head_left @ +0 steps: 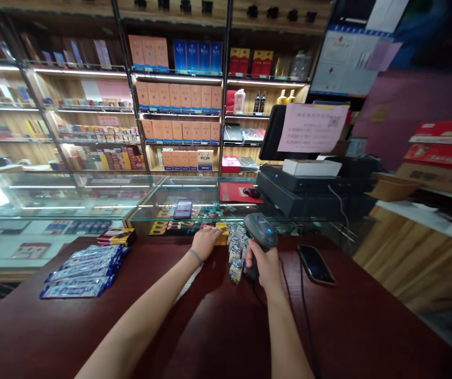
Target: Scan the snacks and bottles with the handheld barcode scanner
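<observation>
My right hand [264, 263] is wrapped round the handle of a dark barcode scanner [261, 230], whose head points down toward a cluster of several small clear bottles [236, 247] on the dark red counter [131, 326]. My left hand [206, 241] rests palm down beside the bottles on their left, with its fingers curled over a yellow item at the glass case's edge. A thin band circles my left wrist. What lies under the left palm is hidden.
Blue sachet strips [84, 268] and a dark packet [116, 236] lie at the counter's left. A black phone [316, 264] lies to the right. A glass display case [194, 202] with a phone, a till with screen [308, 181] and stocked shelves [178, 100] stand behind.
</observation>
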Action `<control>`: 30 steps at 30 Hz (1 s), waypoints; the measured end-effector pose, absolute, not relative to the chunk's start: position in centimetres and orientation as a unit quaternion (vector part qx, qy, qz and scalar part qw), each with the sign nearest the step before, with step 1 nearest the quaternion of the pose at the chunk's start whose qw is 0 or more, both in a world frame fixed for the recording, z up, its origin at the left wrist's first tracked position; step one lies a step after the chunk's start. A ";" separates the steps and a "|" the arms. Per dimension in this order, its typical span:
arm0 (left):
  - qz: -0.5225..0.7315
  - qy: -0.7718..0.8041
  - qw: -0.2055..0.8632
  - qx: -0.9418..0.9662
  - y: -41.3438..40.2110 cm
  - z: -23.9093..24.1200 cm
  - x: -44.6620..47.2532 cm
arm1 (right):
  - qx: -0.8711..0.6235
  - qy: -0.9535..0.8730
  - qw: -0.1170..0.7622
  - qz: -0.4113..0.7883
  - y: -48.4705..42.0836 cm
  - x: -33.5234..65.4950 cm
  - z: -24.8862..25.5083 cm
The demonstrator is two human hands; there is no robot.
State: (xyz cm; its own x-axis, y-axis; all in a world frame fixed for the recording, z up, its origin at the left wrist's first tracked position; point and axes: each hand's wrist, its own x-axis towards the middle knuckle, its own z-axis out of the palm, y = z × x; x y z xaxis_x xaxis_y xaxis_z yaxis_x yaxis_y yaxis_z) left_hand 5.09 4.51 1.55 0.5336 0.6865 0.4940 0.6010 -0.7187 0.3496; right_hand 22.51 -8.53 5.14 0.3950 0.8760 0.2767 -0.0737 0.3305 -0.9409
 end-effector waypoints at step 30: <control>0.368 0.411 0.022 0.834 3.6 0.8 0.2 | -0.460 -0.433 0.681 0.370 -9.0 19.8 5.6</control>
State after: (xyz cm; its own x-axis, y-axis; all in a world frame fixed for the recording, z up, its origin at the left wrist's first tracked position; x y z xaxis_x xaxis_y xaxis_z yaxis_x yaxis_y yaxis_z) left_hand 0.16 3.63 0.84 0.3916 0.7012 0.5958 0.6689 -0.6616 0.3389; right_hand 19.75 -9.02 5.58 0.3504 0.9027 0.2496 -0.1051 0.3027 -0.9473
